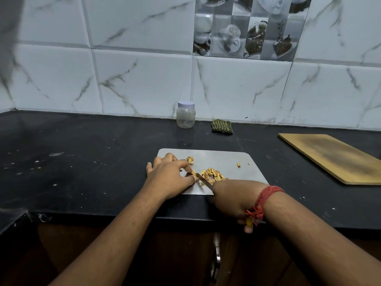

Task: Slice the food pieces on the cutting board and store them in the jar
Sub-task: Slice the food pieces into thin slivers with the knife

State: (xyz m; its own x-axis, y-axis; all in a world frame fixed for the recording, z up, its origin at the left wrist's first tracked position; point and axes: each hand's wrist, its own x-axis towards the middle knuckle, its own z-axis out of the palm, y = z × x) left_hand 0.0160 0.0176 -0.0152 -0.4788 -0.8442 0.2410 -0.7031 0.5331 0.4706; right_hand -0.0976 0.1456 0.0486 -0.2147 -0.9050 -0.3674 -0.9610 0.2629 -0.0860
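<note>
A steel cutting board (231, 162) lies on the black counter. My left hand (171, 176) pinches a small food piece (193, 172) on the board between thumb and fingers. My right hand (231, 201) grips a knife by its yellow handle, and the knife blade (204, 180) rests against that piece. A heap of yellow-brown slices (213, 174) lies just right of the blade. Another unsliced piece (190, 159) sits behind my left hand, and a stray bit (238, 164) lies further right. The clear jar (186, 114) with a white lid stands shut at the wall.
A folded green cloth (222, 126) lies right of the jar. A wooden board (334, 156) rests at the right on the black counter (82, 162). The tiled wall runs behind, and the counter's front edge is under my forearms.
</note>
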